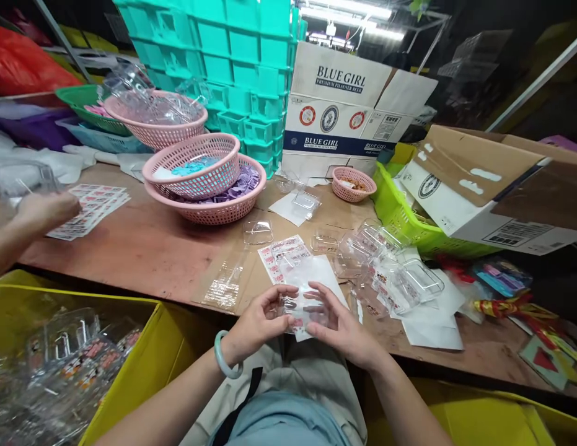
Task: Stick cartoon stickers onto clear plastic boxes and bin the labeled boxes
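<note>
My left hand (260,322), with a pale green bangle on the wrist, and my right hand (346,328) hold a small clear plastic box (298,308) between them at the table's front edge. Fingers and thumbs of both hands curve around its sides. Red print shows on the box near my thumbs. Beneath and behind it lie a white sheet (329,272) and a sheet of red-printed stickers (268,260). To the right is a pile of clear plastic boxes (404,279), several with printed labels. A single clear piece (258,232) lies further back.
A co-worker's hand (46,214) is at left near more sticker sheets (95,207). Pink baskets (204,214), stacked turquoise crates (251,74) and a beer carton (334,111) stand behind. A lime-green basket (395,207) is at right. Yellow bins (171,353) flank my lap.
</note>
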Demonstrator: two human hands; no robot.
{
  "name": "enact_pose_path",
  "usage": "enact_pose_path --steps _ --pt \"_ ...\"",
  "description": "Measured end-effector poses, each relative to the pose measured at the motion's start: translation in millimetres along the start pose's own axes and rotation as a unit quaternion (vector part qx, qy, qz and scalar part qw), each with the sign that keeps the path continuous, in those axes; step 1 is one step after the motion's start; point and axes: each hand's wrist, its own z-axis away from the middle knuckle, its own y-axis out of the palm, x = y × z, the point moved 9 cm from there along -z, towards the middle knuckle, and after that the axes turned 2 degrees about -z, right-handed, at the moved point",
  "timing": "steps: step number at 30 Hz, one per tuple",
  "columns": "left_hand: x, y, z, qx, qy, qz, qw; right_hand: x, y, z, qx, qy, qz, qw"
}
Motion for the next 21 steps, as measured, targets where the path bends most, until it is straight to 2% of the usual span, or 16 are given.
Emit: enact_pose_path --steps 3,5,7,9,11,13,15,16,19,21 --pt "3 -2.2 2 0.028 -0.007 0.007 1.0 -1 12 -2 0.078 -0.015 0.008 0.997" --pt "7 -3.9 6 0.05 -0.025 -0.001 0.998 -1 18 -4 0.103 -0.026 0.036 0.994" --pt "5 -6.2 9 0.079 -0.022 -0.048 0.995 6 18 -7 0.1 -0.049 0.076 0.991" --pt "-8 -15.4 5 0.083 0.022 -0.157 0.984 17 11 -11 0.074 -0.079 0.152 0.983" --pt "-34 -38.6 -11 0.011 0.109 -0.312 0.944 27 -1 -16 0.034 -0.1 0.248 0.963" --pt "-62 -70.2 -35 -0.112 0.186 -0.453 0.865 30 -13 -23 0.005 -0.105 0.331 0.938" --pt "-77 -103.7 -69 -0.207 0.192 -0.54 0.793 24 -24 -31 -0.018 -0.107 0.387 0.916" --pt "-78 -121.0 -87 -0.235 0.164 -0.567 0.773 18 -29 -35 -0.027 -0.106 0.408 0.906" --pt "-68 -160.2 -123 -0.26 0.076 -0.594 0.757 -4 -40 -43 -0.063 -0.102 0.449 0.885" --pt "-63 -168.2 -121 -0.264 0.083 -0.596 0.754 -16 -45 -44 -0.086 -0.1 0.462 0.877"
